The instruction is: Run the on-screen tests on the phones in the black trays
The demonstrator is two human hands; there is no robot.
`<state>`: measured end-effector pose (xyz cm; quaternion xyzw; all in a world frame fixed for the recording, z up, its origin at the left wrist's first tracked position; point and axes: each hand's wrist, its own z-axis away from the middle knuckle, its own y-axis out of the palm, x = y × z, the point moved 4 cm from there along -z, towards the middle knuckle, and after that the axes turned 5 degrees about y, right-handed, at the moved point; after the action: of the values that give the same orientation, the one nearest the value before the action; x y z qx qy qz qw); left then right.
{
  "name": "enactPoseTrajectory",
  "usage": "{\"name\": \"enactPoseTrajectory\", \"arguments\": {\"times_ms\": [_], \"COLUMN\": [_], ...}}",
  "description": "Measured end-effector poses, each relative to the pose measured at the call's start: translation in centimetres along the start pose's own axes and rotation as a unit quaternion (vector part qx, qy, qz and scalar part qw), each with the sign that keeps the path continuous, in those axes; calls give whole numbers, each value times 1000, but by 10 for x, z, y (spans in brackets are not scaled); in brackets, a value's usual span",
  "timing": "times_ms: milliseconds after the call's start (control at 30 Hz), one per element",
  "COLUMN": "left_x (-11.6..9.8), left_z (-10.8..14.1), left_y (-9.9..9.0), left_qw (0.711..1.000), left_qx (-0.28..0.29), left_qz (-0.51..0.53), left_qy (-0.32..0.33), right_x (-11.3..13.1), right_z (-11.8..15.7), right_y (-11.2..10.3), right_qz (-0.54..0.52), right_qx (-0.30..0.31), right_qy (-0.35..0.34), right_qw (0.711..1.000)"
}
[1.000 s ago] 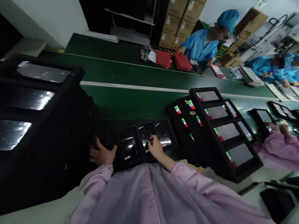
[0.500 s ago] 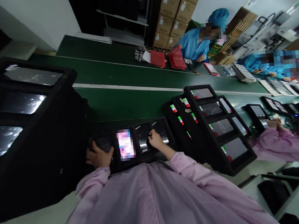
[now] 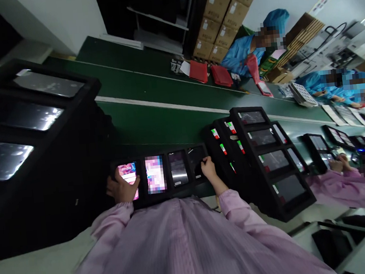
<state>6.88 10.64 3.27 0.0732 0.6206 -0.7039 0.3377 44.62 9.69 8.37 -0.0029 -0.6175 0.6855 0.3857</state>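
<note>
A black foam tray (image 3: 142, 175) with phones set in its slots lies in front of me. My left hand (image 3: 122, 186) rests over the leftmost phone (image 3: 128, 173), its thumb and fingers spread across the lit screen. Beside it sits a second lit phone (image 3: 155, 174), its picture blurred out. Further right, a third phone (image 3: 178, 169) is dark and shows reflections. My right hand (image 3: 209, 169) has its fingers curled together at the right edge of the rightmost dark phone (image 3: 196, 163); what is between the fingertips, if anything, is hidden.
Stacked black trays with screens (image 3: 38, 118) rise at my left. More stacked trays (image 3: 270, 163) stand close on the right. The green bench (image 3: 158, 120) runs past them. Across it a person in blue (image 3: 242, 53) handles red sheets; a person in pink (image 3: 344, 181) works at far right.
The leftmost phone's screen has turned from dark to lit under my left hand. My right hand has moved right, from between the two dark phones to the last one's right edge.
</note>
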Motion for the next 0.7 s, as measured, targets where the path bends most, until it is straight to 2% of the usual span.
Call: {"name": "enactPoseTrajectory", "arguments": {"times_ms": [233,433,533,700], "left_x": [-2,-5,5,41], "left_z": [2,3,-2,-2], "left_y": [-2,-8,-12,-19], "left_qw": [1000,1000,997,993], "left_qx": [-6,7,6,0], "left_qz": [-4,19,74,114], "left_qy": [3,-16,-7,-27], "right_x": [6,1,-5,-17], "right_z": [-5,3,16,48], "right_y": [-1,-5,-8,-19], "right_qz": [-18,-52,-70,-86], "right_qx": [12,45,61,63], "right_qy": [35,40,29,3], "right_qw": [999,997,995,994]}}
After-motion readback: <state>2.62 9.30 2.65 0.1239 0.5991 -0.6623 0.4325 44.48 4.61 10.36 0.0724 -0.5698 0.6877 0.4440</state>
